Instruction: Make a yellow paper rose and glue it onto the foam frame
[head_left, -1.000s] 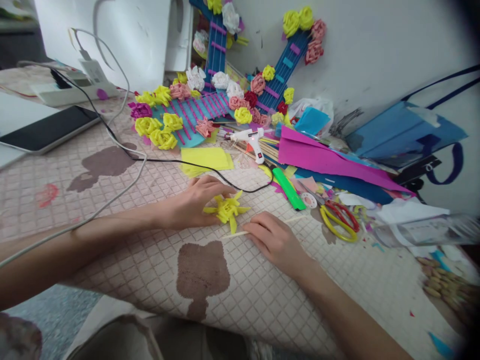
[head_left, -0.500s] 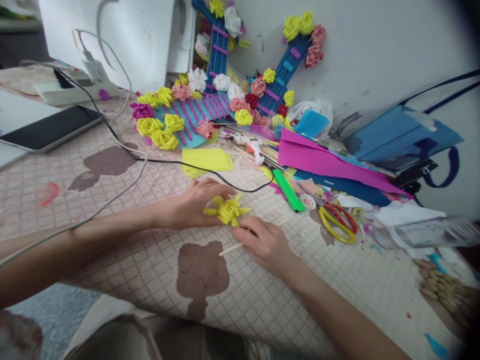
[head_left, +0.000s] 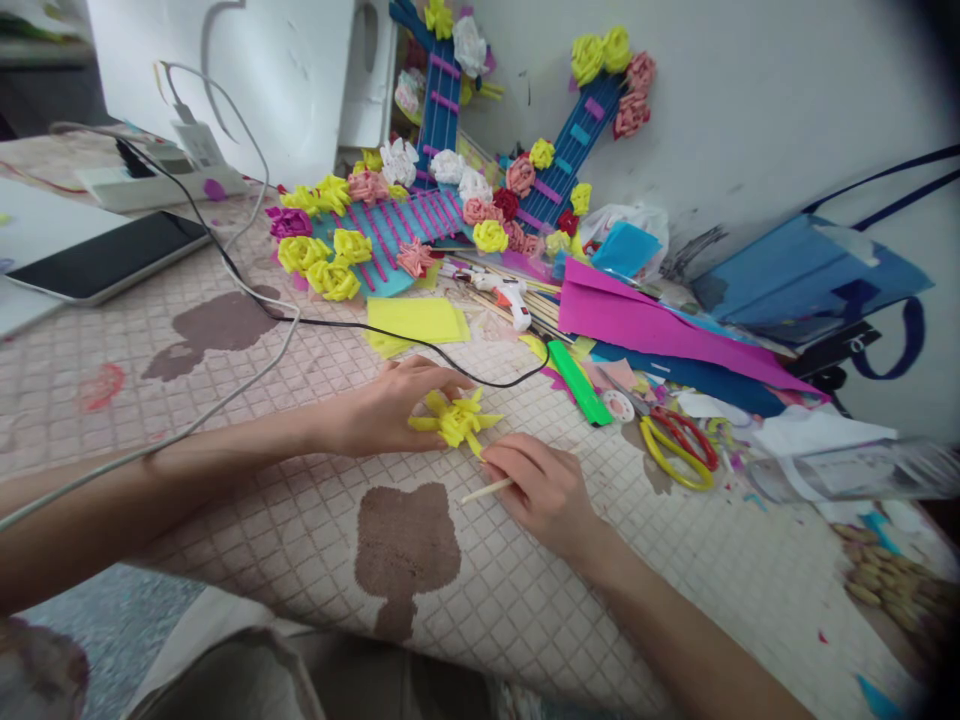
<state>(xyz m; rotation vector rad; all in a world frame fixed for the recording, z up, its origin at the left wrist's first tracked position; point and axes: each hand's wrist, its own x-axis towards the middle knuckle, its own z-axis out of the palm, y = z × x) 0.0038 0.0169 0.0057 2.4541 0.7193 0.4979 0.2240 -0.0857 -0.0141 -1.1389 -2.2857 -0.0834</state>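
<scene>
Back from the table's (head_left: 300, 540) front edge, a yellow flower (head_left: 457, 420) lies between the hands. The left hand (head_left: 386, 405) pinches its left side; the right hand (head_left: 544, 490), nearer that edge, pinches a petal (head_left: 474, 443) and a slanting stick (head_left: 487, 489).

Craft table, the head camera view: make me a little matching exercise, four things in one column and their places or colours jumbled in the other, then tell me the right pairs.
Things:
1. yellow flower
2. thin stick
3. scissors
4. glue gun

Places or colours:
A. partly red, partly yellow
B. jutting from the right hand
C. white, lying beyond both hands
D. at the fingers of the left hand

Right pairs: 1-D, 2-B, 3-A, 4-C
</scene>
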